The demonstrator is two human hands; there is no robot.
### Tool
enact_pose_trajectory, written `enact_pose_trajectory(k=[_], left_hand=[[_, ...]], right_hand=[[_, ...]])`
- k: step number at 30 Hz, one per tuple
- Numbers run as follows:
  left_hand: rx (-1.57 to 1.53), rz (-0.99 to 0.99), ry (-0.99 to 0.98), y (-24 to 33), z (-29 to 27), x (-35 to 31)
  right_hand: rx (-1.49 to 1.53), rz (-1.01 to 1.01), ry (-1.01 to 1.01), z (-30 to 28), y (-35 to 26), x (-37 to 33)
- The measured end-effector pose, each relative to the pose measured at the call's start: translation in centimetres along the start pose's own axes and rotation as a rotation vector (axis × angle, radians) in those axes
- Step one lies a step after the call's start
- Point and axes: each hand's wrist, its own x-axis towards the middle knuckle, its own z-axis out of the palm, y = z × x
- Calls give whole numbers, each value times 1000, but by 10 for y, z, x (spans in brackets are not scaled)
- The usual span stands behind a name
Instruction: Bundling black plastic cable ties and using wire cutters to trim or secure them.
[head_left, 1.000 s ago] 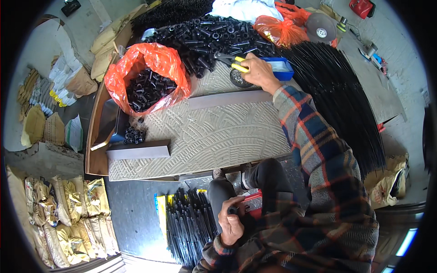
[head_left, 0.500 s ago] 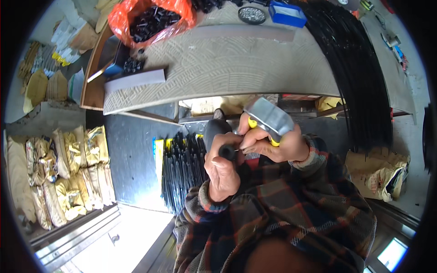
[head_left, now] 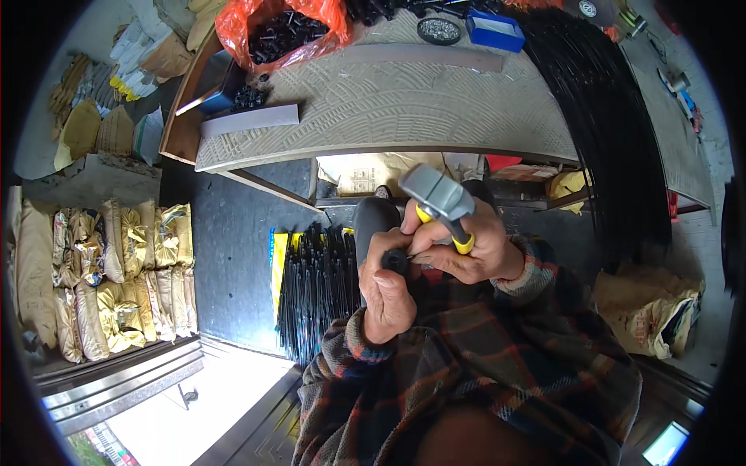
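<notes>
My left hand (head_left: 383, 304) is closed round a short black cylindrical part (head_left: 395, 261), its round end with a dark hole facing up. In my right hand (head_left: 486, 252) is a hammer (head_left: 439, 190) with a grey metal head and a black-and-yellow handle; the head sticks out above the fingers. The thumb and fingertips of that same hand meet at the black part's edge. Whether they pinch something small there I cannot make out. Both hands are close together over my lap, in front of the bench (head_left: 388, 101).
On the bench lie a red plastic bag (head_left: 338, 35) of black parts, a round dish (head_left: 439, 31) of small metal pieces, a blue box (head_left: 495, 33) and long black strands (head_left: 614, 116). Thin black rods (head_left: 315, 287) stand left of me. Sacks (head_left: 124, 272) lie farther left.
The whole view has shifted a little, with the bench now farther right. The hammer head has tilted and moved slightly left. Both hands keep their hold.
</notes>
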Motion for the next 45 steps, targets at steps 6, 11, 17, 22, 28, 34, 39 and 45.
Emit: enact_pose_trajectory(k=[6, 11, 17, 22, 28, 34, 39, 45], left_hand=[[-96, 117, 61, -7, 0, -3], [-64, -6, -4, 0, -2, -4], [-116, 112, 29, -10, -8, -6], [-92, 114, 41, -15, -8, -6], [-65, -32, 64, -3, -6, -8], [-97, -25, 71, -4, -7, -7], [-127, 108, 50, -14, -7, -7], [-130, 137, 83, -16, -8, -7]], right_hand=[[-139, -75, 34, 4, -1, 2], [-68, -82, -61, 3, 6, -2], [-58, -7, -66, 8, 4, -4], [-153, -79, -91, 7, 5, 1], [51, -18, -50, 15, 9, -2], [63, -21, -22, 15, 7, 3], [55, -4, -19, 16, 6, 1], [-15, 1, 31, 23, 8, -2]])
